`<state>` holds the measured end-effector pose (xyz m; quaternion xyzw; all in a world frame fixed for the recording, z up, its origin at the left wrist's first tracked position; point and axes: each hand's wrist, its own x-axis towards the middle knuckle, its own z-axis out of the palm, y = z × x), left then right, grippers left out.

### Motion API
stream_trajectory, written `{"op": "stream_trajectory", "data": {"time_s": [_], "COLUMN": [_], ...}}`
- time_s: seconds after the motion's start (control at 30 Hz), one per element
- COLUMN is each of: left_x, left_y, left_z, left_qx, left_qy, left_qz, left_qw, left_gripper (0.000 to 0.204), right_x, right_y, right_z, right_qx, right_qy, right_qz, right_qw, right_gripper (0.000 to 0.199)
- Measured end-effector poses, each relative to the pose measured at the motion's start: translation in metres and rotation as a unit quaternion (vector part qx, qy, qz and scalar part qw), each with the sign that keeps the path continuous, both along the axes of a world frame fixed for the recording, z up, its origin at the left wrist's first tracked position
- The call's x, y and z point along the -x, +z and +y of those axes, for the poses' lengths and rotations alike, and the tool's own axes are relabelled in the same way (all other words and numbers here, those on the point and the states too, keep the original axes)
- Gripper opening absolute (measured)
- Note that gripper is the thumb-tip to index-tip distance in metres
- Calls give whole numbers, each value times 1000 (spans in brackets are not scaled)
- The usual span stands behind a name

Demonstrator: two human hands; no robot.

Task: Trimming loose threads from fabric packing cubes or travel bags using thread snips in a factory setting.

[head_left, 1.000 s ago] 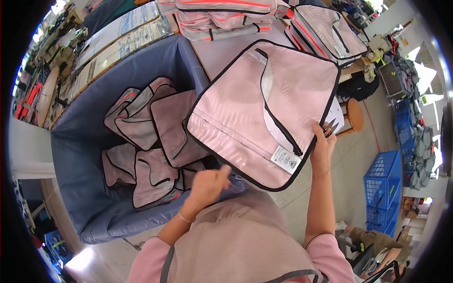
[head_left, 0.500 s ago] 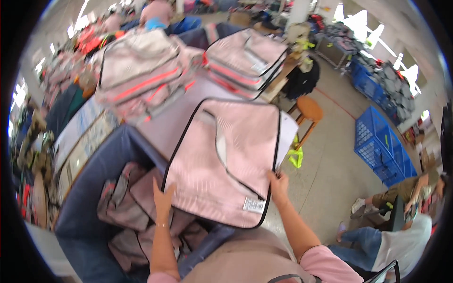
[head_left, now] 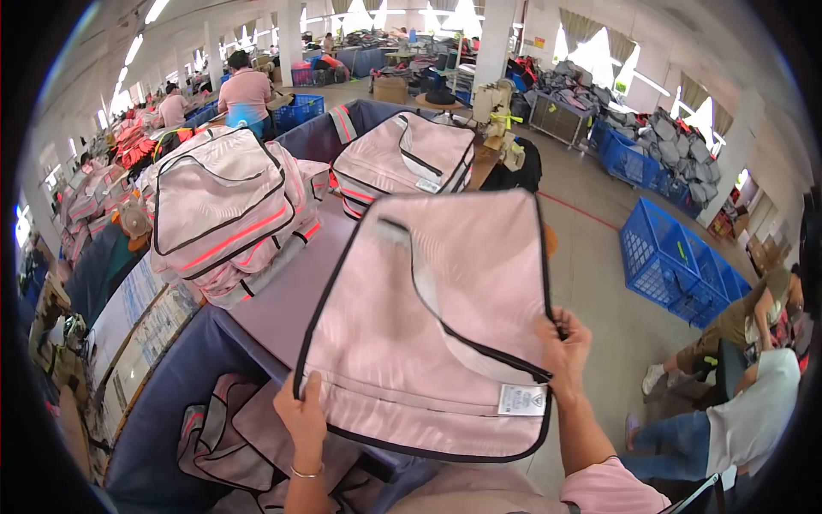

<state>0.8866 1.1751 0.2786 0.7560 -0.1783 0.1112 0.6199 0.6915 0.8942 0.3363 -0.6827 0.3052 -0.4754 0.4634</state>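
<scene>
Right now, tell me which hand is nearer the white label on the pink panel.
Right. The right hand grips the edge just above the white label on the pink panel; the left hand holds the opposite edge.

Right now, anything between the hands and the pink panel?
Nothing visible. The left hand grips the pink panel at its lower left edge; the right hand pinches its right edge by the zipper.

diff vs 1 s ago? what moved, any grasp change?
The pink panel has come up out of the blue bin and is now spread above the table's near edge. The left hand, a fist low by the bin a second ago, now grips the panel's lower left edge. Unchanged: the right hand pinches the right edge; the stacks stay on the table.
</scene>
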Motion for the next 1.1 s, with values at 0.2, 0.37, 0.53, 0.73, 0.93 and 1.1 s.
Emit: {"op": "stream_trajectory", "data": {"time_s": [0.2,0.37,0.53,0.73,0.93,1.1], "left_x": [-101,-207,-309,-263,-184,-147], "left_y": [88,189,153,-40,-97,-97], "left_z": [-80,-167,-220,-242,-231,-208], "left_qx": [-1,57,12,-95,-6,-1], "left_qy": [112,103,55,1,-55,-36], "left_qz": [-230,-270,-250,8,222,292], "left_qw": [967,956,967,995,973,956], "left_gripper": [25,34,58,39,26,24], "right_x": [-96,-211,-329,-406,-428,-451], "right_y": [58,93,64,-46,-46,-77], "right_z": [-82,-201,-271,-328,-355,-371], "right_qx": [73,72,-27,-44,-42,-2], "right_qy": [-64,-1,27,-124,-108,-112], "right_qz": [-115,-320,-291,25,18,74], "right_qw": [989,945,956,991,993,991], "right_gripper": [16,15,12,28,37,40]}}
